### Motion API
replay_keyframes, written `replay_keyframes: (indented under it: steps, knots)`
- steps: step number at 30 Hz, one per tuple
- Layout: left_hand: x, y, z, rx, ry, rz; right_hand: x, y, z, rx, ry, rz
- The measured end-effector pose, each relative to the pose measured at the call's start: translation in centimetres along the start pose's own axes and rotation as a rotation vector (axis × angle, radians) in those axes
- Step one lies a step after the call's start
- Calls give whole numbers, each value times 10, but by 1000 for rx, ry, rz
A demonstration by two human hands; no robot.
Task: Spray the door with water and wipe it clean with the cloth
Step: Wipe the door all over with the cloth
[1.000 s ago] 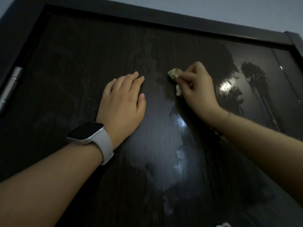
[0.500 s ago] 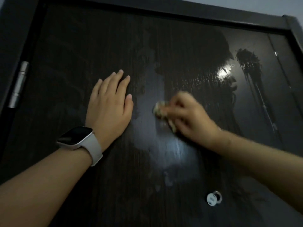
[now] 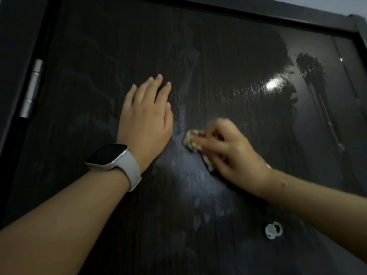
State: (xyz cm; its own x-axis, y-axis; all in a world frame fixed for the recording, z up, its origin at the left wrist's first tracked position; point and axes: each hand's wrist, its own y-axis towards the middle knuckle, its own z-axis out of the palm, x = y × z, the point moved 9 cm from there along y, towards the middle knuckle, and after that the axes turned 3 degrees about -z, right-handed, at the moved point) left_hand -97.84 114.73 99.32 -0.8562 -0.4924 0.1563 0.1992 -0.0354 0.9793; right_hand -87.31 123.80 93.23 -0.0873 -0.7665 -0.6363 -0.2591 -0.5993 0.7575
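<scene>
Dark door (image 3: 218, 56) (wet, glossy): left hand (image 3: 146, 120) flat mid-panel, right hand (image 3: 228, 151) beside it gripping cloth (image 3: 191, 140).

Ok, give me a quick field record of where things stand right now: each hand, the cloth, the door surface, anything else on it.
left hand: flat on the door, fingers straight, watch on the wrist
right hand: grips the cloth, pressing it to the door
cloth: small, bunched, just right of the left hand
door: dark wood grain, wet streaks and drips at upper right, smeared patch below the cloth
hinge: silver, left edge
round fitting: small, pale, lower right
spray bottle: not in view
</scene>
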Motion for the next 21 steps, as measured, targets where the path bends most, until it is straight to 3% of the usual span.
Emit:
replay_keyframes:
  steps: [4,6,10,14,16,21]
  knots:
    - [1,1,1,7,10,-5,29,-31,11,160,22,-150]
    - [1,2,3,15,-1,-3,9,-9,6,55,30,-85]
    - [5,4,1,20,-90,-21,-60,66,-12,-275,-39,234]
    - [19,3,-9,-16,-335,-109,-62,88,-7,-334,-53,303]
    - [19,3,-8,-10,-341,-96,-33,71,-1,-269,-53,224]
    - [17,2,-6,-18,-323,-67,48,-4,23,65,50,-7]
